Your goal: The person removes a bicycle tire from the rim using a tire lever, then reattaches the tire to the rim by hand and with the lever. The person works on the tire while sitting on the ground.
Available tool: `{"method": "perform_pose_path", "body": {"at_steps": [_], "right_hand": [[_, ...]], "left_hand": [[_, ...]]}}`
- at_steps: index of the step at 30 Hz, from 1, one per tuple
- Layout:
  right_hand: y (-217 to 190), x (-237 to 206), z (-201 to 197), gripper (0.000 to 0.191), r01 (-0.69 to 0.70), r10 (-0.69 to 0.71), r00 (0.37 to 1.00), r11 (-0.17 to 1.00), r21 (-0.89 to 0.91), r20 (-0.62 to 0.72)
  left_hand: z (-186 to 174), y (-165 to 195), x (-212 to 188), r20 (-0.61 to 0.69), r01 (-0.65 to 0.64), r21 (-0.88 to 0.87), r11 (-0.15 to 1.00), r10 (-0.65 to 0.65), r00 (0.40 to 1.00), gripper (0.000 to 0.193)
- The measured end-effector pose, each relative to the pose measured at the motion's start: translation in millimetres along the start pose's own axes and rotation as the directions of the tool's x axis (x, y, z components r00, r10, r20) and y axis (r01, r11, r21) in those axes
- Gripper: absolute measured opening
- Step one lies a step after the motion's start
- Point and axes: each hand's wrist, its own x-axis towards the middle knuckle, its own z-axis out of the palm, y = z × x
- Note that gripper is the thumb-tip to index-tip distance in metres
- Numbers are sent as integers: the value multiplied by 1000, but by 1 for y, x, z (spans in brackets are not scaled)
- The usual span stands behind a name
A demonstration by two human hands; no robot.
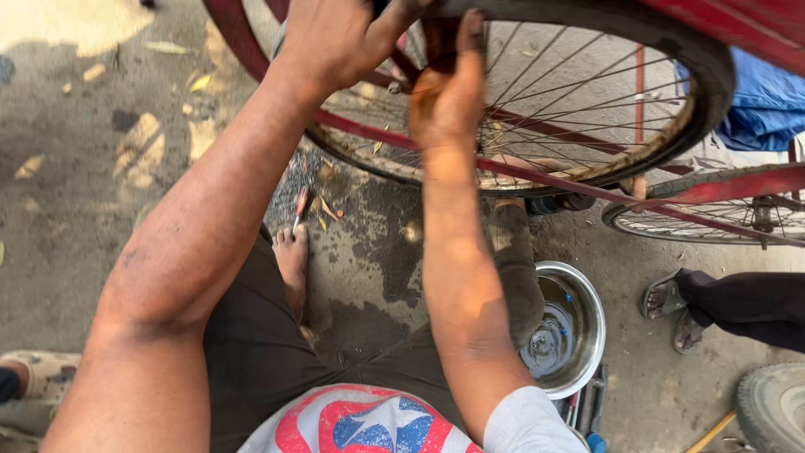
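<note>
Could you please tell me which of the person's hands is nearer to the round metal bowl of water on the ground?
The right hand, on the wheel's tyre above the round metal bowl. The left hand grips the tyre farther left.

No packages, labels, signs or screens show in this view.

Both hands grip the spoked bicycle wheel (587,101) near its top: left hand (331,38) beside right hand (449,92). Below the wheel sits a steel bowl of water (587,302); a screwdriver (300,205) lies below-left.
</note>
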Motion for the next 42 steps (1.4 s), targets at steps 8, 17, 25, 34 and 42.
{"method": "perform_pose_path", "body": {"at_steps": [8,17,25,34,42], "right_hand": [[-23,5,8,65,27,-5,986,991,-127,167],[-45,22,-4,54,285,-289,935,957,-52,-204],[-25,26,7,40,113,-118,990,991,-74,-71],[-64,35,-16,35,280,-302,950,935,-217,-80],[-52,13,17,44,151,-152,987,988,-31,-44]], "left_hand": [[-37,26,2,-133,67,-147,987,-87,987,56],[-22,10,2,-237,35,-129,991,-65,969,45],[-17,52,23,-568,-73,28,997,76,820,52],[3,-3,54,-250,196,-82,977,-210,945,44],[-33,21,31,-335,-9,-174,985,-50,941,37]]}}
